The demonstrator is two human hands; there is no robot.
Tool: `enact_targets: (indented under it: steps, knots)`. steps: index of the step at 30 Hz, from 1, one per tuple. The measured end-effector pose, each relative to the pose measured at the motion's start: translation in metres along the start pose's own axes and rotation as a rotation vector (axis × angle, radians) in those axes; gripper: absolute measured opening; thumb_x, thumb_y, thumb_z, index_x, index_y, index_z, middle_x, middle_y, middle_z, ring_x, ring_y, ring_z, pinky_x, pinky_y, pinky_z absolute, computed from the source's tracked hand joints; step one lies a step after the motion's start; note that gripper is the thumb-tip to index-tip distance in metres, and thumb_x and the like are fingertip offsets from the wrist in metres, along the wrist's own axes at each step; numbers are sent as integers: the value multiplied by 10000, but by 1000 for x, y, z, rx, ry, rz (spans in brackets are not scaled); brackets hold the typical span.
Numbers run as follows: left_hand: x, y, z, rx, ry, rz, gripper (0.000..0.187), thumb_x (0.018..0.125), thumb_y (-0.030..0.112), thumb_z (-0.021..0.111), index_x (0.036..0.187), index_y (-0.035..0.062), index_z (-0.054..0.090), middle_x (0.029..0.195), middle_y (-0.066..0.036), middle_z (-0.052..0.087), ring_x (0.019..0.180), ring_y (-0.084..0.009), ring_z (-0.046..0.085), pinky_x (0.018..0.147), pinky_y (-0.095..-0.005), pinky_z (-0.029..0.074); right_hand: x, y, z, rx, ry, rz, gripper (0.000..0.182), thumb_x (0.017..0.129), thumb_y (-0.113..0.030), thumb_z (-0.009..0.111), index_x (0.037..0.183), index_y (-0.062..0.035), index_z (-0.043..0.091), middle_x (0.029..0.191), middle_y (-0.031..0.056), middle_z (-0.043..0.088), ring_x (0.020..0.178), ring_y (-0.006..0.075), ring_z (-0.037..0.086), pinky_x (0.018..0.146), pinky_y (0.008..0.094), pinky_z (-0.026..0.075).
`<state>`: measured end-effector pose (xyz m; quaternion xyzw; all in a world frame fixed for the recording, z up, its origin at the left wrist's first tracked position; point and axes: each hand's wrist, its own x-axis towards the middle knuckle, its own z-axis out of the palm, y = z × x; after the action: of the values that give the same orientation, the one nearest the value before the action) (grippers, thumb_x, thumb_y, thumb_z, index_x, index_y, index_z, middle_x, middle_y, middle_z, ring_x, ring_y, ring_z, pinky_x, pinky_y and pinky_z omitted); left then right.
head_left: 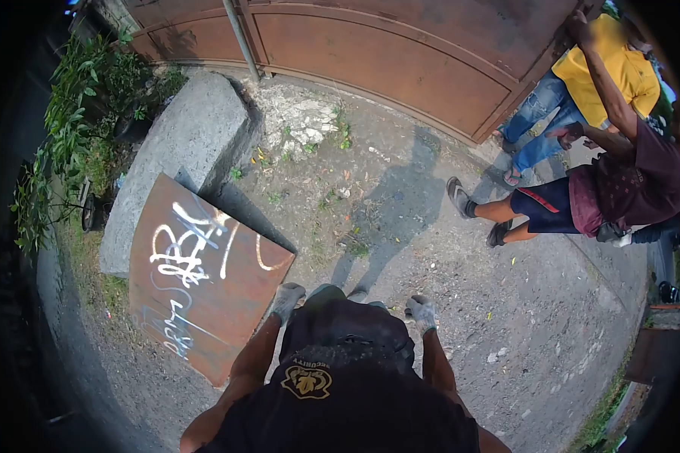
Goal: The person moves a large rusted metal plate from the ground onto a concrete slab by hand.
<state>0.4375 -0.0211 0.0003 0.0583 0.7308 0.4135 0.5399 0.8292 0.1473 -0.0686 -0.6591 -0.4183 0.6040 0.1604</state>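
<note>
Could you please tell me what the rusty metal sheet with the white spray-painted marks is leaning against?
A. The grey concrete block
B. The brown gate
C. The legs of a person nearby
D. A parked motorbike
A: the rusty metal sheet rests with its upper edge against the grey concrete block, well apart from the brown gate.

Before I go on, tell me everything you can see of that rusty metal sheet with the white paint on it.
The metal sheet is a flat, roughly rectangular panel, rust-brown, with white spray-painted scrawl across its face. It stands tilted, its upper edge leaning on the concrete block behind, its lower edge on the gravel ground. The gloved left hand is at its right corner; whether it touches is unclear. The gloved right hand hangs apart from it.
</note>
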Motion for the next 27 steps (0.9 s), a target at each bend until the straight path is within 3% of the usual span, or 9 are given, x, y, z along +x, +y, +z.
enact_targets:
  steps: [4,7,8,11,14,17,24,25,27]
  knots:
    - [3,-13,-10,52,55,52,151,799,144,609,840,9,663,695,-36,613,577,-112,570,528,-260,449,-12,4,14,-97,-5,42,390,876,-210,663,1154,64,671,867,163,725,716,214,712,619,326,573]
    - [11,-30,-21,34,14,18,187,789,162,631,860,1,692,695,-42,621,592,-117,576,531,-269,449,-31,-8,21,-363,30,-63,360,876,-230,665,1107,45,697,829,135,725,692,200,703,612,321,564]
    - [13,-34,-24,141,41,30,222,776,177,656,888,-6,711,684,-45,627,592,-119,578,529,-269,446,-20,13,23,-330,24,-107,363,867,-259,671,1077,35,710,814,122,727,688,201,701,636,328,561]
    - [33,-49,-36,180,-26,-4,252,774,190,668,914,-13,719,686,-43,628,598,-115,575,528,-263,437,-43,-19,32,-228,-10,84,410,828,-255,676,1081,67,699,880,127,719,775,197,686,694,323,540]
    - [33,-21,-36,234,-35,92,220,803,180,647,905,-6,704,695,-32,616,577,-119,565,520,-255,426,-33,0,42,-44,3,121,390,822,-208,682,1095,71,685,891,138,716,773,204,682,690,318,543]
    - [35,12,-31,56,-54,-57,185,831,169,626,890,1,678,707,-36,615,585,-130,573,525,-263,433,-27,-1,49,-36,54,14,369,818,-163,690,1104,71,674,904,144,712,737,193,676,657,307,540]
    - [62,40,-41,149,-38,123,196,851,184,635,861,-9,666,739,-46,649,633,-141,608,560,-299,483,-51,-71,67,-121,21,46,337,815,-192,678,1028,68,700,846,114,722,747,188,681,677,293,539]
    - [66,39,-43,144,-29,128,204,851,187,640,855,-14,674,747,-47,655,635,-141,614,567,-298,492,-36,-49,66,-151,34,-61,307,823,-190,672,999,59,710,853,113,725,721,179,679,668,288,537]
    - [70,34,-47,142,-14,137,220,852,192,650,842,-24,690,763,-48,667,639,-140,625,582,-295,511,-27,-44,67,-105,-37,28,296,822,-202,676,973,48,726,852,110,732,767,184,692,697,307,536]
